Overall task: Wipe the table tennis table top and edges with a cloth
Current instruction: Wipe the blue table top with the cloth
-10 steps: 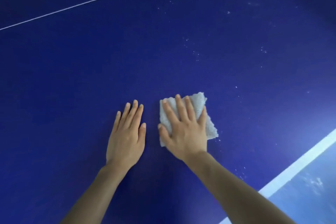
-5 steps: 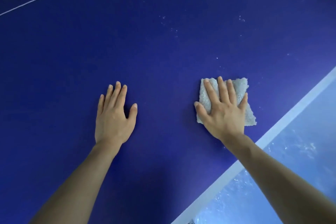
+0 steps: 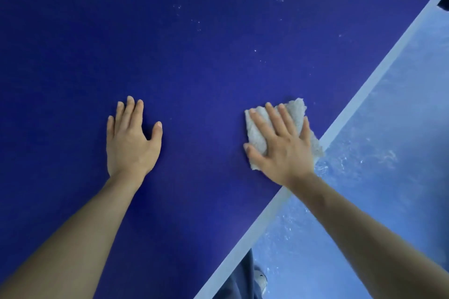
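Right hand (image 3: pixel 283 150) fingers spread flat, pressing cloth (image 3: pixel 257 133) at worktop (image 3: pixel 194 68) right edge; left hand (image 3: pixel 131 141) flat, steadying. Risk: cloth corner overhanging edge, could slide off.

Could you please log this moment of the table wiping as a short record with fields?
surface: dark blue table tennis table top
cloth: pale grey textured cloth, flat, one corner at the white edge line
right hand: flat, pressing the cloth
left hand: flat on bare table
dirt: white specks beyond the hands
beyond edge: light blue floor
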